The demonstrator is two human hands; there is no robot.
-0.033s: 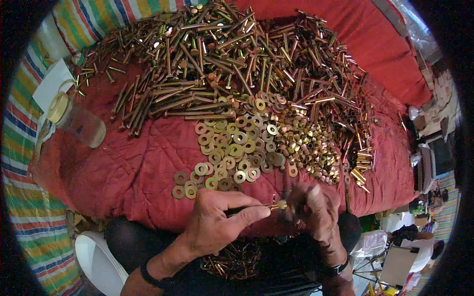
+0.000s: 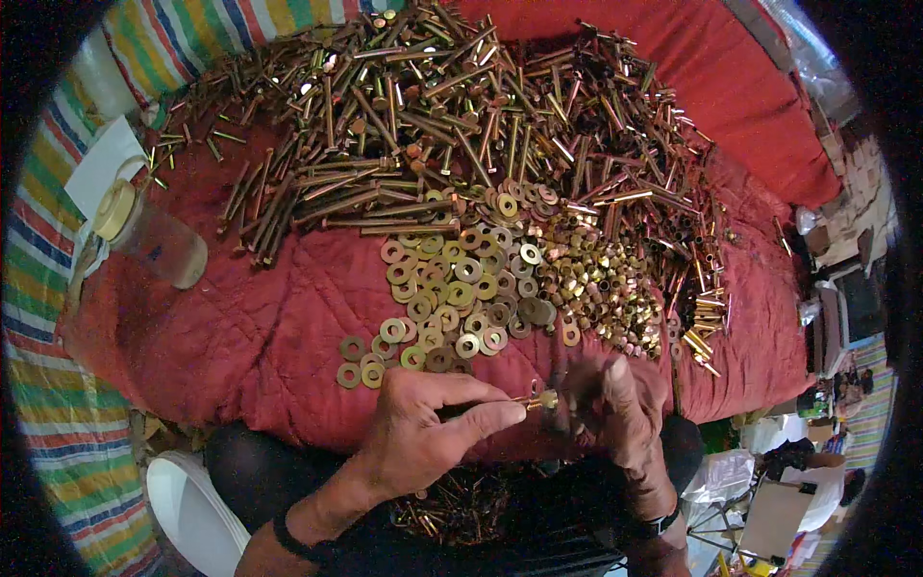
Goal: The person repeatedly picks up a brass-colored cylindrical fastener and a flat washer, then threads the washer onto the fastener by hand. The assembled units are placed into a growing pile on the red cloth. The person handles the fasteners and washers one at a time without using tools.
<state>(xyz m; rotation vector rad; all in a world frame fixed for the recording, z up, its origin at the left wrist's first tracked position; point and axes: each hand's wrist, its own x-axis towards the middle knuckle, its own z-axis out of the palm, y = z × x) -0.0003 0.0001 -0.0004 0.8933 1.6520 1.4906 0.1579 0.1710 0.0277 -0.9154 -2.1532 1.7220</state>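
My left hand (image 2: 423, 428) is closed, thumb and forefinger pinching a thin brass-coloured bolt (image 2: 532, 402) that points to the right. At the bolt's right end sits a small pale nut-like piece (image 2: 549, 398). Just beyond that end is my right hand (image 2: 625, 413), its thumb up and its fingers smeared by motion, so their grip is unclear. Ahead of the hands, flat washers (image 2: 459, 290) lie in a heap on a red quilted cloth (image 2: 288, 327). Beside them to the right is a pile of small brass-coloured nuts (image 2: 611, 288).
A large mound of long bolts (image 2: 413, 106) covers the far part of the cloth. A clear jar with a yellowish lid (image 2: 163, 245) lies tilted at left. More small fasteners (image 2: 452, 510) lie in my lap. A white rounded object (image 2: 192, 510) stands at lower left.
My right hand's blurred fingers and thumb have shifted very slightly. The left hand and the bolt stay in place.
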